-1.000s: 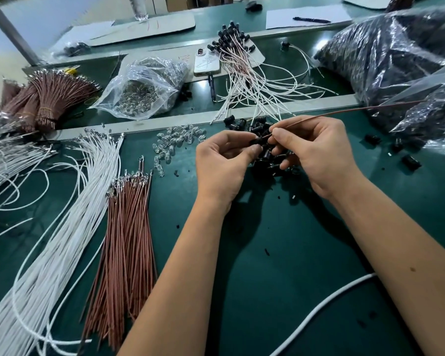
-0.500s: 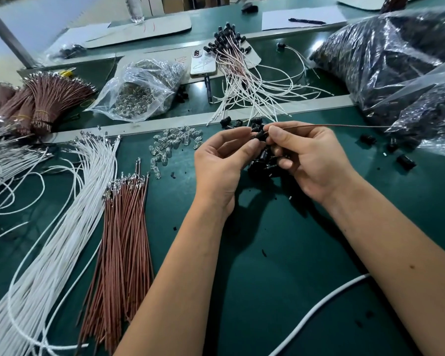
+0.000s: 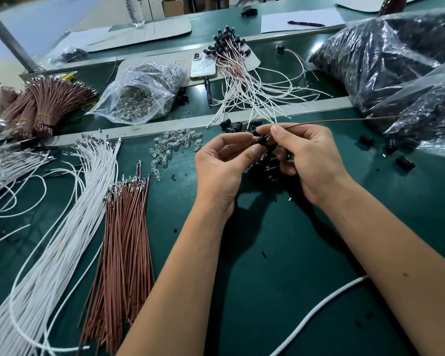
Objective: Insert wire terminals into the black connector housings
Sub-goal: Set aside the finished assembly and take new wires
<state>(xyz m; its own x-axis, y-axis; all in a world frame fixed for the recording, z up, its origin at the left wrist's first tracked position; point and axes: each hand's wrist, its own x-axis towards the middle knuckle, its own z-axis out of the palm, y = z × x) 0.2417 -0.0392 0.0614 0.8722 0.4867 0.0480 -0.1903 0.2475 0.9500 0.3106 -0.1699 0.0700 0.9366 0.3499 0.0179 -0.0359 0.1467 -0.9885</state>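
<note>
Wires left: white wires (image 3: 62,214) and brown wires (image 3: 123,240) are lying well left of the fingers.
Left hand (image 3: 224,165): fingertips are pinching black connector housing (image 3: 261,140).
Right hand (image 3: 308,160): thumb and forefinger are gripping brown wire (image 3: 332,121), trailing right.
Housing pile (image 3: 265,168): sitting under both hands' fingers.
</note>
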